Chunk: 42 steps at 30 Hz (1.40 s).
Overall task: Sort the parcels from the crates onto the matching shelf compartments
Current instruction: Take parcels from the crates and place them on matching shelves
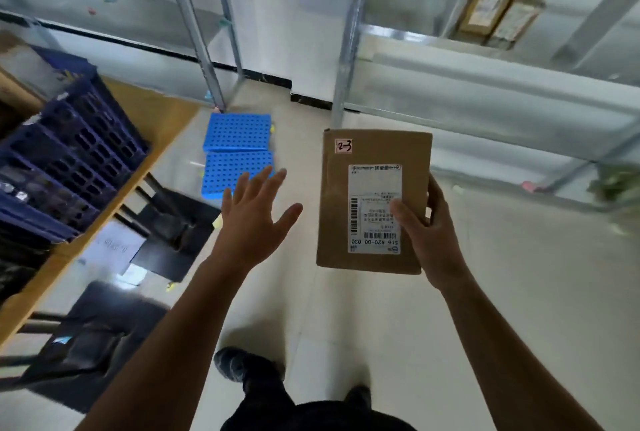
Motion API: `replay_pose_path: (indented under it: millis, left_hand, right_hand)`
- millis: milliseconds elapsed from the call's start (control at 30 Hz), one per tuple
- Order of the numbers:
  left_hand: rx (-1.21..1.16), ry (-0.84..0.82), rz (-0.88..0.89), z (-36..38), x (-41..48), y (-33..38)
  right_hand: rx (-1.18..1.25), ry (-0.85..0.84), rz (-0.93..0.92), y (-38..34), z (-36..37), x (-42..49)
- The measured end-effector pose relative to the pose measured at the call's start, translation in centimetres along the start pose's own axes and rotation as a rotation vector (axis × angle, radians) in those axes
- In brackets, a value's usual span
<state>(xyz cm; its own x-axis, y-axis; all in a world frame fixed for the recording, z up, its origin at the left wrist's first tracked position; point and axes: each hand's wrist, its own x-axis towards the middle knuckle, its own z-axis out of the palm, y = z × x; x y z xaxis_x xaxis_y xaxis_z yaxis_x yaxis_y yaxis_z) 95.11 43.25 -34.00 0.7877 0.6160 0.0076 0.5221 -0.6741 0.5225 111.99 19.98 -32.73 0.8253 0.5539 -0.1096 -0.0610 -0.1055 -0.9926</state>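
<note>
Gripped a brown parcel (372, 153) marked 2-3 by its right edge in the right hand (433, 233), with the left hand (256, 223) near it, fingers (262, 178) splayed, dark blue crates (79, 150) on the bench (152, 108) at left.

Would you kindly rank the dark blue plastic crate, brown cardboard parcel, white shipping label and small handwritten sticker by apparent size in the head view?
1. Dark blue plastic crate, cropped by the frame.
2. Brown cardboard parcel; nearer the camera, so this order is unsure.
3. White shipping label.
4. Small handwritten sticker.
</note>
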Motion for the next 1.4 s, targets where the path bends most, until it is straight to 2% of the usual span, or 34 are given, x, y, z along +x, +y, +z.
replay_pose_path:
  millis: [267, 433, 533, 767, 1100, 1400]
  left_hand:
    - [0.023, -0.096, 0.188, 8.4, -3.2, 14.8]
    - [0.072, -0.147, 0.331, 11.7, -1.7, 22.4]
    - [0.091, -0.179, 0.417, 13.6, 0.2, 26.3]
    - [0.066, -0.174, 0.541, 18.4, 7.0, 34.9]
    - [0.065, -0.209, 0.665, 24.7, 21.5, 46.7]
    - [0.130, -0.260, 0.704, 30.1, 27.4, 56.2]
  right_hand:
    - [0.042, 0.202, 0.036, 2.0, -17.7, -7.4]
    - [0.029, 0.339, 0.065, 2.2, -25.2, -8.9]
    - [0.093, 0.377, -0.007, 2.2, -28.7, -8.6]
    - [0.046, 0.491, 0.001, 1.5, -35.5, -4.3]
    - [0.004, 0.625, 0.037, -1.8, -46.6, 6.0]
    - [0.032, 0.692, 0.036, -1.9, -55.2, 12.2]
